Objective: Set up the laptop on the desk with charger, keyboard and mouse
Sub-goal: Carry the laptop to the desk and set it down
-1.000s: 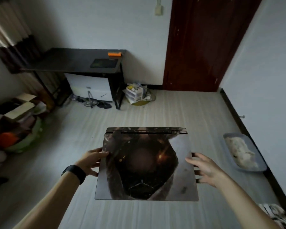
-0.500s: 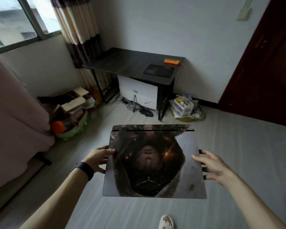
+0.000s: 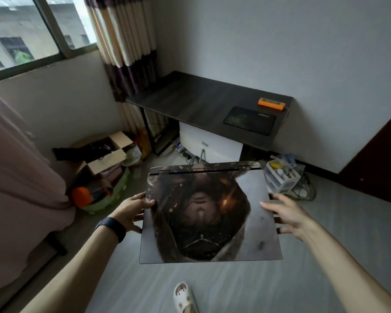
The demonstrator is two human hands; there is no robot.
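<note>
I carry a closed laptop (image 3: pixel 209 213) flat in front of me, its lid covered by a dark picture skin, hinge edge pointing away. My left hand (image 3: pixel 132 210) grips its left edge, thumb on top and fingers underneath. My right hand (image 3: pixel 284 214) holds the right edge the same way. Ahead stands a dark wooden desk (image 3: pixel 196 102) against the wall, with a black mouse pad (image 3: pixel 250 120) and an orange power strip (image 3: pixel 271 103) at its right end. No charger, keyboard or mouse shows.
A white box (image 3: pixel 209 143) and cables sit under the desk. A small plastic drawer unit (image 3: pixel 281 177) stands on the floor right of it. Cardboard boxes (image 3: pixel 106 152) and a green basket (image 3: pixel 104 195) fill the left corner. A pink bed cover (image 3: pixel 16 177) is at left. My slipper (image 3: pixel 184 298) is below.
The view has swung left and closer to the desk, which now looks larger. The window and curtain have come into sight. Both hands keep the same hold on the laptop.
</note>
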